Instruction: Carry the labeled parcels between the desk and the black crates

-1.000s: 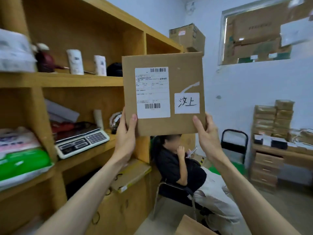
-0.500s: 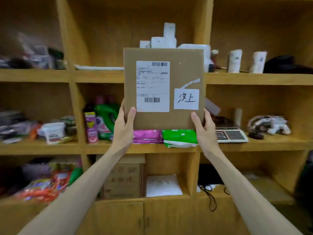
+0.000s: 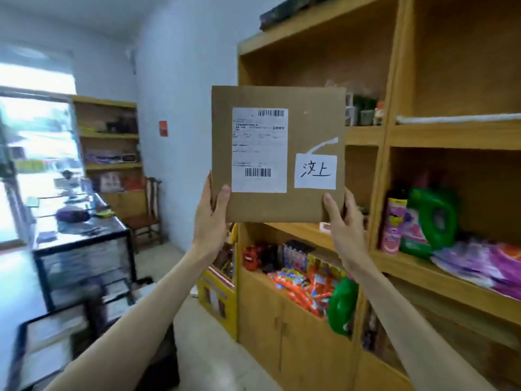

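I hold a flat brown cardboard parcel (image 3: pixel 310 122) upright in front of me at head height. It carries a white shipping label with barcodes and a white slip with handwritten characters. My left hand (image 3: pixel 210 218) grips its lower left corner, thumb on the front. My right hand (image 3: pixel 342 221) grips the lower right corner the same way. Black crates (image 3: pixel 56 342) show blurred at the lower left on the floor.
A tall wooden shelf unit (image 3: pixel 383 170) full of detergent bottles and snack packs fills the right. A black glass counter (image 3: pixel 81 244) stands at the left, with a wooden chair (image 3: pixel 146 213) and another shelf behind it. Bare floor runs between counter and shelves.
The view has swung left along the shelves toward the counter and bright doorway. The parcel stays held up in both hands in the same grip.
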A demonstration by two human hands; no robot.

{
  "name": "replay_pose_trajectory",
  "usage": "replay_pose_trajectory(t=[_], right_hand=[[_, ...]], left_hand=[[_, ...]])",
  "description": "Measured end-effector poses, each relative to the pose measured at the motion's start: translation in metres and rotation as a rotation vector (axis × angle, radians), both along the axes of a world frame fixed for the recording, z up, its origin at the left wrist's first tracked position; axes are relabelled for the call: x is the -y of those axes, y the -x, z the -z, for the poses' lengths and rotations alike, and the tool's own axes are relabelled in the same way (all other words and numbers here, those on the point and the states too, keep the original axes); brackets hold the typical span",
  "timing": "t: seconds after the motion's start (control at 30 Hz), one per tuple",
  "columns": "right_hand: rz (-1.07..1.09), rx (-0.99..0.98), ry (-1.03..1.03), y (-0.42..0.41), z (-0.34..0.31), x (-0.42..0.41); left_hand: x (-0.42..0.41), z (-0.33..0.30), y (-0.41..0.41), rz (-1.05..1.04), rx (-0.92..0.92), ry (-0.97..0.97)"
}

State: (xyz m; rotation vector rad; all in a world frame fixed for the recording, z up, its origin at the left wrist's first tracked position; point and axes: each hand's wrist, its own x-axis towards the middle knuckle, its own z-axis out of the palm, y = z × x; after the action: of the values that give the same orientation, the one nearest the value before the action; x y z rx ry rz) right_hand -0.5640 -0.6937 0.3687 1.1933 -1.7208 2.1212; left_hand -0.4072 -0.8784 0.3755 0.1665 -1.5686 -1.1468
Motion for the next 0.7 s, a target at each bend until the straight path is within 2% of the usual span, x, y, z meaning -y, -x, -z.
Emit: replay_pose_trajectory(t=[0.27,0.47,0.7], right_hand=[[-0.402,0.014,0.001,-0.098,0.012,0.195],[-0.616,0.031,0.002,-0.169,0.017,0.291],[-0.774,0.071,-0.035,-0.220,0.018,0.376]], left_hand=[[0.130,0.015,-0.153,-0.316,-0.003,-0.041],[0.187,0.024,-0.244,-0.524,0.015,-0.066],[0.232,0.024,-0.299,-0.673,-0.009,-0.085]])
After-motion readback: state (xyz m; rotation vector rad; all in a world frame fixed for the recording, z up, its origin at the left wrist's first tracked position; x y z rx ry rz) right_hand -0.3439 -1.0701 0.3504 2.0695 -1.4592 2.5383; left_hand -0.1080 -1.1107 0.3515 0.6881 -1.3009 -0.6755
